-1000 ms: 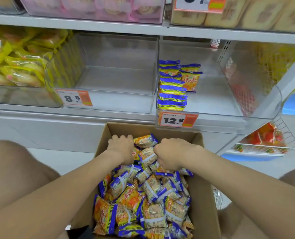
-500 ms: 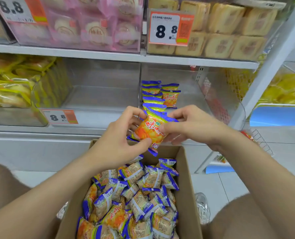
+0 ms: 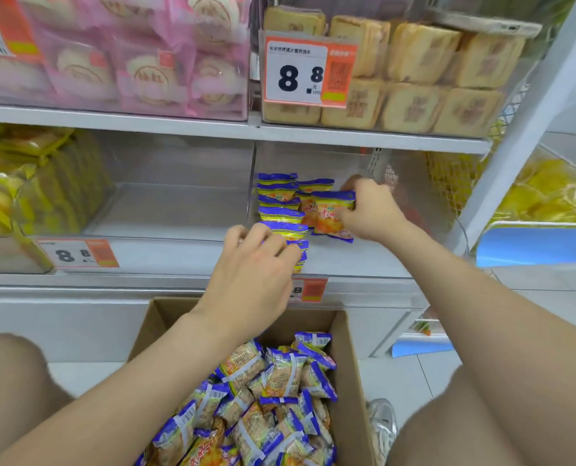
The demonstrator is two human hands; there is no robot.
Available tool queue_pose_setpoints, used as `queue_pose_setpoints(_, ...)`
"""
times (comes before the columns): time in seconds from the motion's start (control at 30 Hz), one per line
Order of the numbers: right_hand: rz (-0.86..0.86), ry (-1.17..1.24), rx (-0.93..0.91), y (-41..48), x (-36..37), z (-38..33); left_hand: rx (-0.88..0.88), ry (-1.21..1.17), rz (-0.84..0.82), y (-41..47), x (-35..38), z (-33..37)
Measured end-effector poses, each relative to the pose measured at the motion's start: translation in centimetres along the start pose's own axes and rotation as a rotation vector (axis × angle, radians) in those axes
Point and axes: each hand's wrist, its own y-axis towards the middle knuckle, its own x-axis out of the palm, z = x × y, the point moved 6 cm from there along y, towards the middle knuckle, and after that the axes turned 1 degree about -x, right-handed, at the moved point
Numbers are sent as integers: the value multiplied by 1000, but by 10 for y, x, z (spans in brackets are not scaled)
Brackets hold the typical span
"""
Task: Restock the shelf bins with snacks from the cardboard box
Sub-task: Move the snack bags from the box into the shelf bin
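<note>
An open cardboard box (image 3: 354, 358) on the floor holds several orange-and-blue snack packets (image 3: 280, 378). Above it a clear shelf bin (image 3: 364, 260) has a row of the same packets (image 3: 280, 210) standing along its left side. My right hand (image 3: 370, 210) is inside the bin and grips an upright orange packet (image 3: 332, 213) beside that row. At the bin's front left, my left hand (image 3: 256, 260) has its fingers curled over the front packet (image 3: 300, 253) of the row.
The clear bin (image 3: 165, 210) to the left is bare inside, with an 8.8 price tag (image 3: 78, 253). Yellow packets (image 3: 17, 183) fill the far-left bin. Pink buns (image 3: 138, 62) and tan cakes (image 3: 414, 75) sit on the upper shelf. A white upright (image 3: 515, 122) stands at right.
Both hands lifted a packet out of the box and up to the shelf. My right hand now holds it inside the bin, and my left hand has shifted to the row's front.
</note>
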Motion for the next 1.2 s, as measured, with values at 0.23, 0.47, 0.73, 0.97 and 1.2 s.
queue_pose_setpoints(0.23,-177,47,56,29,38,2,58,-34,-55,1,11,6)
queue_pose_setpoints(0.47,-33,5,158,24,39,0,64,-116,-89,-10,7,2)
queue_pose_setpoints(0.73,160,152,-216,-78,-15,-75,-35,-111,-309,-59,26,8)
queue_pose_setpoints(0.97,-286,66,-458,-197,40,-114,-351,113,-890,-140,136,-45)
queue_pose_setpoints(1.2,-606,-436,-514,-198,104,-93,-513,-353,-571,-140,167,-63)
